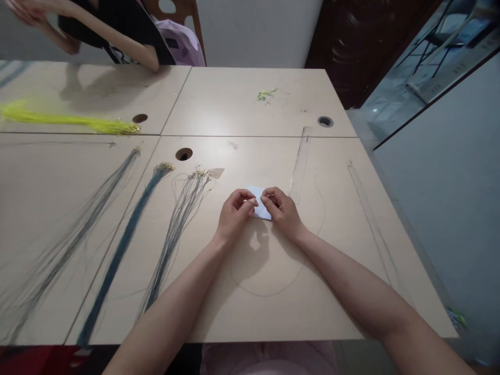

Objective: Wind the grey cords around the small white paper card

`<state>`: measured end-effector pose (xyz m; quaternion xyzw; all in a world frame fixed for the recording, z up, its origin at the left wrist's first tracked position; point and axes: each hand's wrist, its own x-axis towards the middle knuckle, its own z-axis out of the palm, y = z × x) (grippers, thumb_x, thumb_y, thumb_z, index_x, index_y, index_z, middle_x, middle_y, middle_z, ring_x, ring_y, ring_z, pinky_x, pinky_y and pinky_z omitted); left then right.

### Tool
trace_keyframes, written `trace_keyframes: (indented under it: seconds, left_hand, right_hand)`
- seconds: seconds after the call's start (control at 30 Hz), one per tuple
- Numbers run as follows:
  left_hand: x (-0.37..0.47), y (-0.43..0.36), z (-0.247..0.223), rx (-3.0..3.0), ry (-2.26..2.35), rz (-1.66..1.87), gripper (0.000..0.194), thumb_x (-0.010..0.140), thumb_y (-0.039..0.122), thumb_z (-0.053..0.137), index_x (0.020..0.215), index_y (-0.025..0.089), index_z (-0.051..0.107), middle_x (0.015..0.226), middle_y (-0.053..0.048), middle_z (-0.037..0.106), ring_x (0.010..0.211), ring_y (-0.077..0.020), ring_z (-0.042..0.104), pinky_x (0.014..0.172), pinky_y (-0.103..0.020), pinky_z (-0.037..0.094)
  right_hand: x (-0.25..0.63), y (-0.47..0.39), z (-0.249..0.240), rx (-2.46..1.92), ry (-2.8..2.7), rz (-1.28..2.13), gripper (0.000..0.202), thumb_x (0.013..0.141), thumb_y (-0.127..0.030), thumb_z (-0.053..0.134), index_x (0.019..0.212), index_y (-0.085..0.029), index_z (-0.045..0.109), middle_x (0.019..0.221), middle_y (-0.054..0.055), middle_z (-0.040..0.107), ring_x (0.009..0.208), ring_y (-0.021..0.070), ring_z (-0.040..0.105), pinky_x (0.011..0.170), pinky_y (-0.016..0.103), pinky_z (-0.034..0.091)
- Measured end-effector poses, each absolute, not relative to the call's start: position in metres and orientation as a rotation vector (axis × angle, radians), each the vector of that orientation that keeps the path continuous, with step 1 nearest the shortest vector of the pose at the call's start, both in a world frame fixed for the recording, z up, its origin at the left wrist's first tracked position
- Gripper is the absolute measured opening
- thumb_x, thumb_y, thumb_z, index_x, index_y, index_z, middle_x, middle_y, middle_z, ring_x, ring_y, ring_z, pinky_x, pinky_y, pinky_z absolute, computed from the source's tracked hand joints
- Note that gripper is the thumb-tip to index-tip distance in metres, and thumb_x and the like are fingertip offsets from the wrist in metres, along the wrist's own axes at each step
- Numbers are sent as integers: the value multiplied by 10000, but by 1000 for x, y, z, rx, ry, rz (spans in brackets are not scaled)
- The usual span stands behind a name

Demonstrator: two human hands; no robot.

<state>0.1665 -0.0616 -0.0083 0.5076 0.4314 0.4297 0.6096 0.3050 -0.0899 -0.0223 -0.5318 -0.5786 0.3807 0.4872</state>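
My left hand (236,211) and my right hand (282,208) are close together over a small white-blue card (261,204) near the middle of the table. Both are closed in a pinch, thumb against fingers. Whatever lies between the fingertips is too small to make out. A thin cord (269,295) curves on the table below the hands and up past the right one. Just beyond my right hand lies a clear ruler (300,164). Left of my left hand is a bundle of grey-blue cords (175,224) with gold-coloured ends.
More cord bundles, dark teal (128,237) and grey (84,234), lie at left, a yellow bundle (78,120) behind them. Two cords (369,213) lie at right. Green scraps (266,95) sit at the back. Across the table, a person's arms (117,44) show.
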Motion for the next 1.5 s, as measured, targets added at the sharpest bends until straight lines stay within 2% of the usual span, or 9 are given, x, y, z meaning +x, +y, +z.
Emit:
trace_keyframes:
  seconds: [0.23, 0.37, 0.9, 1.23, 1.5]
  left_hand:
    - [164, -67, -9, 1692, 1180, 1071, 119, 735, 275, 600, 785, 174, 563, 573, 32, 510, 499, -65, 435, 479, -190, 332]
    - [164, -68, -9, 1828, 1196, 1089, 89, 752, 262, 579, 784, 179, 591, 623, 7, 550, 521, -73, 438, 510, -204, 351]
    - [165, -68, -12, 1921, 1193, 1174, 81, 751, 179, 545, 773, 191, 621, 663, -2, 581, 539, -84, 425, 544, -214, 357]
    - [167, -70, -7, 1802, 1187, 1185, 88, 737, 222, 591, 810, 205, 638, 670, -4, 580, 557, -91, 451, 567, -217, 362]
    - [166, -69, -11, 1921, 1180, 1191, 73, 758, 204, 554, 775, 202, 625, 681, -8, 590, 570, -95, 453, 586, -224, 371]
  right_hand:
    - [305, -90, -22, -1294, -1389, 948, 165, 844, -358, 454, 812, -198, 479, 517, -68, 336, 459, 84, 303, 453, 222, 229]
    - [305, -90, -22, -1294, -1378, 967, 174, 840, -366, 456, 813, -196, 482, 515, -69, 318, 459, 85, 296, 453, 224, 229]
    - [306, -88, -21, -1285, -1333, 1028, 169, 807, -355, 488, 782, -189, 502, 511, -65, 328, 472, 86, 303, 458, 219, 240]
    - [307, -87, -22, -1265, -1233, 1116, 188, 798, -376, 497, 778, -189, 493, 503, -66, 320, 456, 86, 303, 437, 220, 243]
    - [306, -87, -21, -1279, -1232, 1124, 192, 792, -381, 499, 786, -189, 492, 504, -63, 337, 458, 88, 318, 437, 218, 255]
